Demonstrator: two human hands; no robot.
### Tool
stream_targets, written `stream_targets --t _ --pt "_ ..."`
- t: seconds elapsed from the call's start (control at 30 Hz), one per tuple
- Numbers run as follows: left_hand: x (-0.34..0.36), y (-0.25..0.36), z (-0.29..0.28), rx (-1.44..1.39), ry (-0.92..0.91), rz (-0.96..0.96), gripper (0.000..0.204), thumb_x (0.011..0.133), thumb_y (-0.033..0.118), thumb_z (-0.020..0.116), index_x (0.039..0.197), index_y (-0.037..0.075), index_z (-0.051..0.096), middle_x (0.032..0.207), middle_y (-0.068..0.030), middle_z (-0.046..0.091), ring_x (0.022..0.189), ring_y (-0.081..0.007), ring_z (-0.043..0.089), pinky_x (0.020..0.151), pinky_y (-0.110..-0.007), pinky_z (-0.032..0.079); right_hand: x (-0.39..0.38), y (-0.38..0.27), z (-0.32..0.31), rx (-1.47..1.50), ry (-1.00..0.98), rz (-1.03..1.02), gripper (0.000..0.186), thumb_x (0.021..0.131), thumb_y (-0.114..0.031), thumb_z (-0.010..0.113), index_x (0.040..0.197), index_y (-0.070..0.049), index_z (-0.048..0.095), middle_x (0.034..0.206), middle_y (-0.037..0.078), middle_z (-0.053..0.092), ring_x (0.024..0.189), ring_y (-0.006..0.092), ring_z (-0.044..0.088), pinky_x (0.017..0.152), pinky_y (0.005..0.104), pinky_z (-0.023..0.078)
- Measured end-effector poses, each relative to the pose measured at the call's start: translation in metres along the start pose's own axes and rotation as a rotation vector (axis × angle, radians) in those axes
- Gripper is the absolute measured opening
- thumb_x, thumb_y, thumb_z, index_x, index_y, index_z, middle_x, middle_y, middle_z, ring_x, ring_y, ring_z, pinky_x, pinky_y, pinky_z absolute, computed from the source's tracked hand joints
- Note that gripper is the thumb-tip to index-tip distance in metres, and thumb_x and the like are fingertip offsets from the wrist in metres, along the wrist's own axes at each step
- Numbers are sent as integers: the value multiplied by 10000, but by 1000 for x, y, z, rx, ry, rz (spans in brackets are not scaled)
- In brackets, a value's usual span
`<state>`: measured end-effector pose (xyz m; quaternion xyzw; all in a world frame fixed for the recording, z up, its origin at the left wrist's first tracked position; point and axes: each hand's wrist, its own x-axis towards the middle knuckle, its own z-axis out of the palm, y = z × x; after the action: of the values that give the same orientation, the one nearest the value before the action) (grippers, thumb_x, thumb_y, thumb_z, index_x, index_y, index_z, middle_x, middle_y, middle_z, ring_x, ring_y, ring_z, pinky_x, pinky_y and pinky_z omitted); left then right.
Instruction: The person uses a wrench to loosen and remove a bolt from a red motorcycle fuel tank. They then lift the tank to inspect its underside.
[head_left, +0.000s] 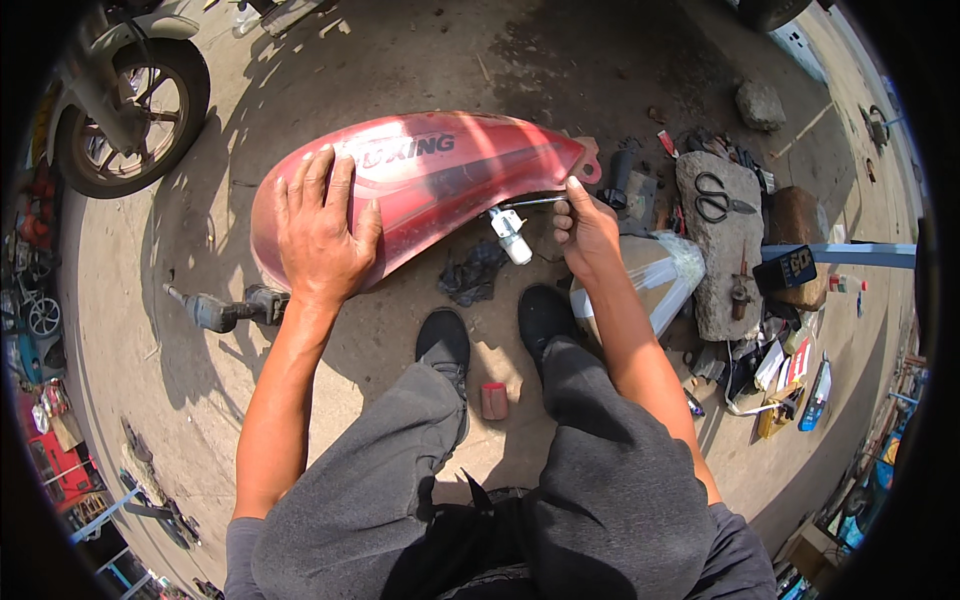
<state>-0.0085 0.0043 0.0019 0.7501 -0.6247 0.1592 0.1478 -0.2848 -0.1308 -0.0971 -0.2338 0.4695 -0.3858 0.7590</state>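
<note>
A red motorcycle fuel tank [430,185] lies on the ground in front of my feet, its narrow end to the right. My left hand [328,225] presses on its wide end with the fingers spread. At the tank's near lower edge sits a fuel tap [512,236] with a metal body and white cup. My right hand [588,232] is closed around one end of a slim metal rod-shaped tool [540,200], thumb on top. The tool's other end reaches the top of the fuel tap; its exact kind is unclear.
Scissors [722,198] lie on a stone slab [715,290] at right, beside a taped package [650,280] and loose tools. A motorcycle wheel [150,115] stands far left. A black crumpled scrap [470,275] and a small red cylinder [494,401] lie near my shoes.
</note>
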Motion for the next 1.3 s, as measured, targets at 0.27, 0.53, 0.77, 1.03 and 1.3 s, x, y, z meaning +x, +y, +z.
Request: stream_targets --t 0.27,0.53,0.77,1.03,1.3 --pt "1 0 -2 -14 1 -5 541 802 293 660 1284 59 583 1366 -145 515 1299 -337 448 1125 -536 270 -3 -12 -33 67 -38 -32 171 959 -220 615 916 -58 586 763 22 575 594 94 497 502 243 398" --pt "0 1 -1 5 -6 -11 547 804 297 656 1289 56 580 1369 -146 513 1300 -335 447 1127 -534 266 -24 -24 -11 -456 -244 -304 152 962 -187 617 908 -51 576 716 -3 530 586 76 495 493 234 418" --pt "0 -1 -1 -1 -3 -10 550 802 295 658 1292 57 579 1369 -148 514 1303 -334 446 1132 -532 259 -23 -19 3 -511 -224 -324 149 960 -159 612 899 -27 583 636 -17 504 510 60 460 457 230 381" --pt "-1 -1 0 5 -5 -13 550 801 295 663 1291 59 581 1368 -145 517 1302 -333 448 1129 -532 266 -18 -17 7 -571 -224 -342 163 972 -184 599 929 -29 571 684 -2 516 554 75 483 487 234 404" --pt "0 0 0 -3 4 -5 529 801 296 667 1267 58 593 1356 -144 526 1292 -333 454 1122 -537 274 -8 -9 8 -480 -95 -369 215 980 -218 561 902 -17 559 700 34 560 555 93 520 506 249 456"
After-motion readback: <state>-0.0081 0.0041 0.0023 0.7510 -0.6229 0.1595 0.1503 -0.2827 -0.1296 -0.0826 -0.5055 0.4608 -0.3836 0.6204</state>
